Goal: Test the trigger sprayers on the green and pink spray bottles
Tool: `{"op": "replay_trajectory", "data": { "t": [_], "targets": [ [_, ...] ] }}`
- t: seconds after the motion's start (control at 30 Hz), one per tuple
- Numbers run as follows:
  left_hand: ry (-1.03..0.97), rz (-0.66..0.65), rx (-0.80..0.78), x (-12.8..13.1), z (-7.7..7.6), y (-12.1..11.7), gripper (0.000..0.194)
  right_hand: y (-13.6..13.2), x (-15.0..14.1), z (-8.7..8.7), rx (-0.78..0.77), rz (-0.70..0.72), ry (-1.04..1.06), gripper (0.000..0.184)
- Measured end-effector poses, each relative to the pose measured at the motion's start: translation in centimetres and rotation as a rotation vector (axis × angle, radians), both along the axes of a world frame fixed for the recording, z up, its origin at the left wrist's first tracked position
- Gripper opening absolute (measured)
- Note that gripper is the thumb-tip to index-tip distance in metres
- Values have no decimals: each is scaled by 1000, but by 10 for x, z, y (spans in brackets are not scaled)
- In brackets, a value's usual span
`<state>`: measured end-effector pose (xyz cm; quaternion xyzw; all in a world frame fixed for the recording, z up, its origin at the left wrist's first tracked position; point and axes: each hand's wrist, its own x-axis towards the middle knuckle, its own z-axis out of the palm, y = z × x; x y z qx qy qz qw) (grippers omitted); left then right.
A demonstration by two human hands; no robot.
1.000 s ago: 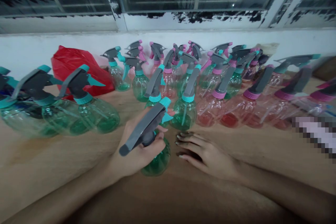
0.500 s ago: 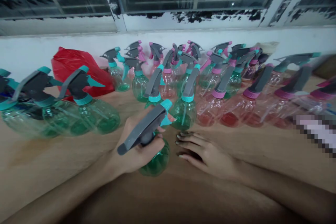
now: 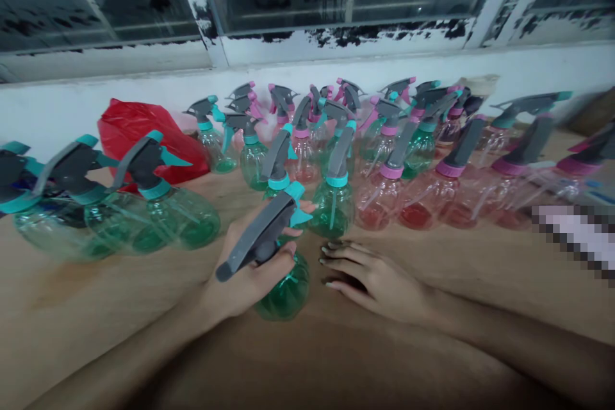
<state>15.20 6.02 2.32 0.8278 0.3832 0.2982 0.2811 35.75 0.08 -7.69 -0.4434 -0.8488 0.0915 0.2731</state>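
Note:
My left hand (image 3: 250,269) is wrapped round the neck of a green spray bottle (image 3: 286,291), whose grey head with a teal nozzle and trigger leans up to the right. The bottle's neck is hidden by the fingers. My right hand (image 3: 372,275) lies on the wooden table (image 3: 461,327) to the right of this bottle, fingers stretched out, holding nothing. Just beyond the hands stands another green spray bottle (image 3: 332,205) with a teal collar. A pink spray bottle (image 3: 379,202) with a pink collar is beside it on the right.
Several green spray bottles (image 3: 185,218) line the left side, with a red plastic bag (image 3: 148,134) behind them. Pink bottles (image 3: 418,205) run along the right. More mixed bottles stand at the back, before a white wall (image 3: 52,96) under windows. A blurred-out patch (image 3: 571,230) lies far right.
The view has tilted and shifted slightly, moving the background a little. My left hand still grips the green spray bottle, and my right hand rests in the same place.

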Motion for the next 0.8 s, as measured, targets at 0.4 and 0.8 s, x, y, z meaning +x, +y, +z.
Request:
{"op": "replay_trajectory", "data": {
  "t": [0.4, 0.8],
  "targets": [
    [-146, -186, -177, -6, 1, -1, 26, -2, -3, 3, 29, -32, -15, 27],
    [-70, -142, -41, -4, 14, 1, 41, 8, -20, 3, 195, -34, -193, 28]
  ]
}}
